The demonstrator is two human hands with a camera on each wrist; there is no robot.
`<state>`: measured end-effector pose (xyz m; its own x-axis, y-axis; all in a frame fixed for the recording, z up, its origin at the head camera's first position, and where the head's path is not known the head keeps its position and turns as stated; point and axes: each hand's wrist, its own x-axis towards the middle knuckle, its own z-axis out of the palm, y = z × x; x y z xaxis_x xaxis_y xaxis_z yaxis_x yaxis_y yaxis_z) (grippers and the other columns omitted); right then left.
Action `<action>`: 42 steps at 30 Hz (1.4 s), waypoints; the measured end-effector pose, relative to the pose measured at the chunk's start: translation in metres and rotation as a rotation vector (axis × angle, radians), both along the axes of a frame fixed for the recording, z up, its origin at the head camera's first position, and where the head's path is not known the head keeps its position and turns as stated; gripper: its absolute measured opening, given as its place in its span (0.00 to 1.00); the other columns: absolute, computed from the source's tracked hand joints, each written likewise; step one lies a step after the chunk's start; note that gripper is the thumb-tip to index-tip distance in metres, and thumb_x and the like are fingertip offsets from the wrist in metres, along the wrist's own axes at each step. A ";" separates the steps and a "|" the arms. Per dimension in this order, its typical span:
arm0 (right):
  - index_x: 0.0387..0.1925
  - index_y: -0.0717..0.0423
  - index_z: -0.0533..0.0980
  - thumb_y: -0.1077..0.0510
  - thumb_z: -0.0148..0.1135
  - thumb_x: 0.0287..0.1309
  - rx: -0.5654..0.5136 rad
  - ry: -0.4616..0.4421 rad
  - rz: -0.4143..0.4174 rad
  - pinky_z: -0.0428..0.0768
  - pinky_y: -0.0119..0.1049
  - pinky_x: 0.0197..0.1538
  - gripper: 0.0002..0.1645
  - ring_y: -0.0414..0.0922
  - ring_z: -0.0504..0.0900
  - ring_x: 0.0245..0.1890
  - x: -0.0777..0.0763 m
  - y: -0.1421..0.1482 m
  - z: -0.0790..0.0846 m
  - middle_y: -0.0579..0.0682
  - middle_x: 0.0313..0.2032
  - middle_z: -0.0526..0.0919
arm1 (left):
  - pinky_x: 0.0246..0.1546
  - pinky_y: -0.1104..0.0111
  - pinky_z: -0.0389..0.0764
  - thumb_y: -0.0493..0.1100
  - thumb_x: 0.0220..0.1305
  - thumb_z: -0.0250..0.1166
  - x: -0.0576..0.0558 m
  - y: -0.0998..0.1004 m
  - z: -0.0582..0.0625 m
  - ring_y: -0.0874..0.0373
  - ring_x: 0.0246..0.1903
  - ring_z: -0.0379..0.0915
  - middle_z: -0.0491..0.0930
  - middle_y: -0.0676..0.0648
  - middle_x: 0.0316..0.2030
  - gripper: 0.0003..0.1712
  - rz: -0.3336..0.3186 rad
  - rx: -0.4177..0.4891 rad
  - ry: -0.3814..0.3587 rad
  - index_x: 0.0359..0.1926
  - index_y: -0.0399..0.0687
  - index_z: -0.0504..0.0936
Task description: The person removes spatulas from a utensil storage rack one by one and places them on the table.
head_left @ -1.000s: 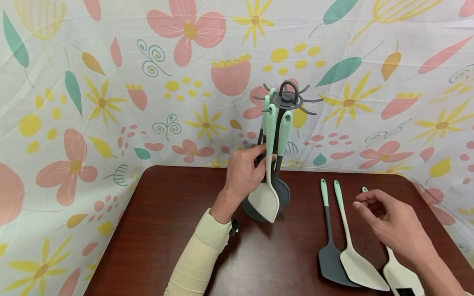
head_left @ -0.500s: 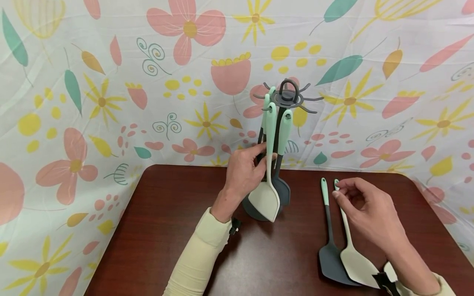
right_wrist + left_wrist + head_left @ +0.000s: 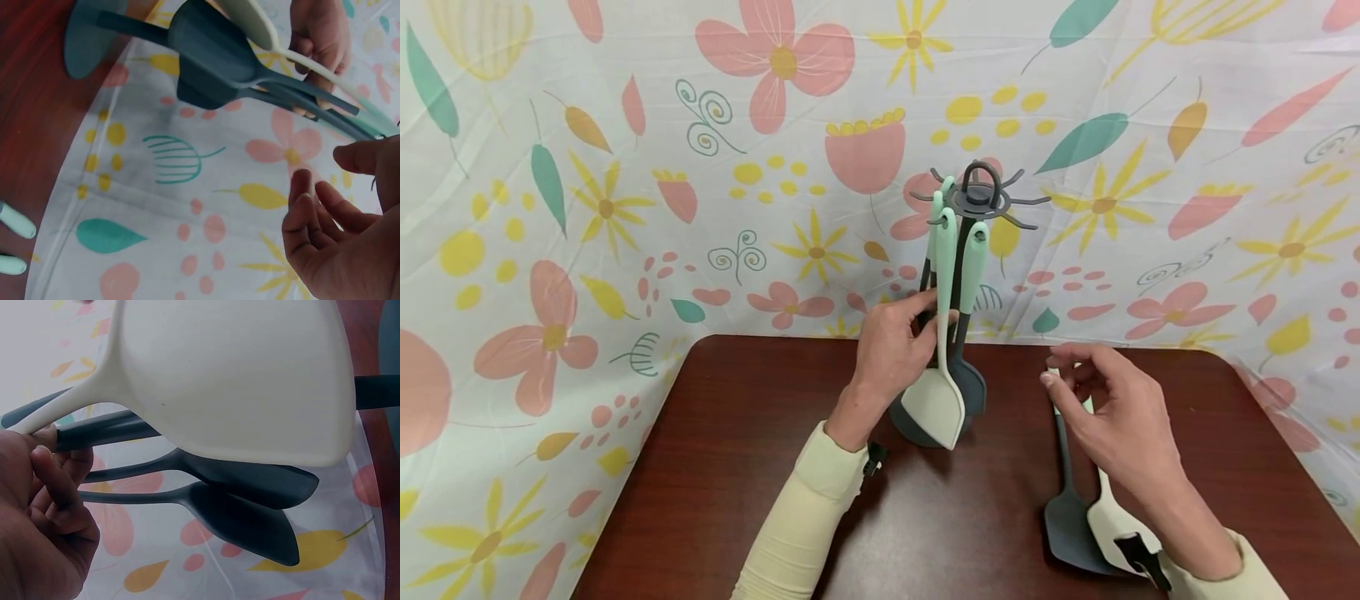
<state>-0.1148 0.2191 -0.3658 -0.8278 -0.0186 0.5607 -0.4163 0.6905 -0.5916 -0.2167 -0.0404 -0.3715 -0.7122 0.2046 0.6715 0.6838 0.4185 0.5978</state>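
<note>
Table, lower right: spatulas unhung
Rack: several utensils hung
Left hand: grips post
Right hand: empty, loose

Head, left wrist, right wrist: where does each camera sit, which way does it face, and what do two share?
Head: on the head, facing forward and down at the dark grey hooked utensil stand; left hand, right hand, pale yellow sleeves show.
Left wrist: on that wrist, facing a broad cream spatula; left hand shows at left.
Right wrist: on that wrist, facing the stand against white flower-printed cloth; both hands show.
Head and right wrist share the stand.
</note>
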 end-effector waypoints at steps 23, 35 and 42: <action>0.48 0.65 0.85 0.74 0.76 0.53 -0.159 0.252 0.074 0.70 0.21 0.31 0.19 0.31 0.77 0.26 -0.009 -0.055 0.024 0.54 0.35 0.87 | 0.14 0.71 0.61 0.51 0.71 0.73 0.000 0.001 0.002 0.67 0.10 0.57 0.69 0.56 0.12 0.17 0.032 -0.042 0.041 0.56 0.50 0.91; 0.51 0.56 0.85 0.61 0.77 0.61 -0.119 0.206 0.070 0.75 0.23 0.33 0.17 0.34 0.81 0.28 -0.021 -0.067 0.026 0.45 0.40 0.88 | 0.16 0.72 0.66 0.50 0.72 0.72 0.000 0.000 0.000 0.67 0.14 0.64 0.74 0.54 0.14 0.18 0.026 -0.028 0.034 0.57 0.49 0.90; 0.51 0.55 0.86 0.63 0.78 0.60 -0.131 0.211 0.080 0.77 0.24 0.32 0.18 0.36 0.80 0.28 -0.029 -0.077 0.028 0.46 0.39 0.85 | 0.16 0.72 0.66 0.49 0.72 0.72 -0.001 0.000 -0.001 0.67 0.14 0.64 0.74 0.54 0.14 0.17 0.022 -0.016 0.042 0.57 0.50 0.90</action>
<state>-0.1443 0.1421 -0.3374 -0.6908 0.0049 0.7230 -0.5903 0.5736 -0.5679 -0.2176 -0.0407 -0.3725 -0.6880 0.2005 0.6974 0.6986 0.4430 0.5619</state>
